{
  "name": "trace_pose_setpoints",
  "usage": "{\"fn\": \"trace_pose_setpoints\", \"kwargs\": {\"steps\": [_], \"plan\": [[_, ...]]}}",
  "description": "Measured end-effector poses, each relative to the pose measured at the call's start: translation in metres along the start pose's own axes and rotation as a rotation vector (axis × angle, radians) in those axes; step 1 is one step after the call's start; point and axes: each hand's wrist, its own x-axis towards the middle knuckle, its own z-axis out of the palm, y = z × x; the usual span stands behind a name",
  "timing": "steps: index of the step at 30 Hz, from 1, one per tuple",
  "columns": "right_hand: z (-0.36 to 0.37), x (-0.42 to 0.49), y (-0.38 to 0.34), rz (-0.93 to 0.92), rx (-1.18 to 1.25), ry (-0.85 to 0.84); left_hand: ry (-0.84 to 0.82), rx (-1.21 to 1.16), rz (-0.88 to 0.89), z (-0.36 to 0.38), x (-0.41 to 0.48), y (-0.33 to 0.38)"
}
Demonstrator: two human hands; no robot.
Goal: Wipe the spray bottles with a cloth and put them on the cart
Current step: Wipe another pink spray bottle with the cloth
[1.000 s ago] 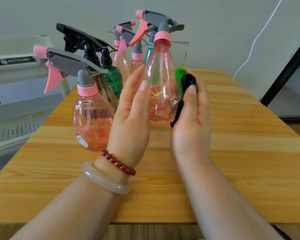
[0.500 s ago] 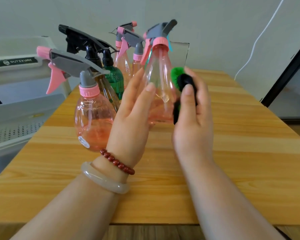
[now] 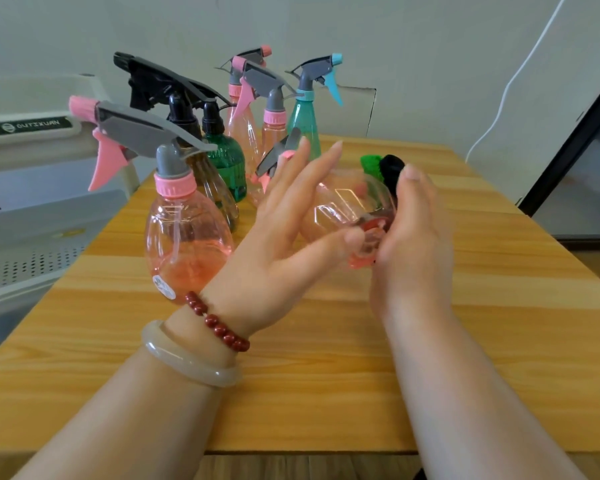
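A clear pink spray bottle [image 3: 343, 206] is held in the air above the wooden table [image 3: 482, 341], tipped over with its grey trigger head pointing away to the left and its base toward me. My left hand [image 3: 284, 244] holds it, fingers stretched along its far side and thumb across the near side. My right hand [image 3: 416, 244] holds a green and black cloth [image 3: 388, 168] and presses it against the bottle's right side. The white cart [image 3: 32, 216] stands to the left of the table.
Several more spray bottles stand at the table's back left: a round pink one [image 3: 184, 244] nearest, a green one [image 3: 229, 168], a teal one [image 3: 303, 126], pink ones and a black-headed one. A white cable [image 3: 520, 71] hangs on the wall; a dark door frame [image 3: 575, 140] is at the right.
The pink bottle has gone from upright to tipped over, head swung down to the left. Both hands have lowered, and the cloth now sits against the bottle's lower right side.
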Motion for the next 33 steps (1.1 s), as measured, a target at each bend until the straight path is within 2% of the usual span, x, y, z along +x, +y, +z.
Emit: {"fn": "trace_pose_setpoints", "kwargs": {"steps": [3,5,10,15,19,21,25,28,31,33], "plan": [[-0.004,0.003,-0.003,0.024,0.048,0.025,-0.127,0.213,0.047,-0.014,-0.008,0.004],[-0.009,0.005,-0.006,0.016,0.005,0.012,-0.141,0.293,0.067,-0.017,-0.004,0.001],[-0.021,0.016,-0.018,0.053,0.065,-0.052,-0.087,0.342,0.147,-0.009,-0.002,0.002],[-0.034,0.023,-0.020,0.211,0.004,-0.157,-0.062,0.472,0.179,-0.004,0.002,0.004],[-0.035,0.020,-0.016,0.264,-0.051,-0.200,-0.083,0.346,0.190,0.005,0.000,0.004],[-0.035,0.019,-0.016,0.197,-0.079,-0.152,-0.050,0.298,0.183,0.008,0.000,0.005],[-0.037,0.014,-0.023,-0.033,-0.047,-0.029,0.126,0.244,0.136,0.008,0.001,0.004],[-0.031,0.005,-0.024,-0.216,0.114,-0.077,0.184,0.198,0.132,0.005,0.004,0.003],[-0.023,-0.005,-0.022,-0.385,0.057,-0.214,0.218,0.117,0.144,0.001,0.006,0.002],[-0.021,-0.005,-0.018,-0.406,-0.003,-0.207,0.208,0.085,0.158,0.000,0.006,0.001]]}}
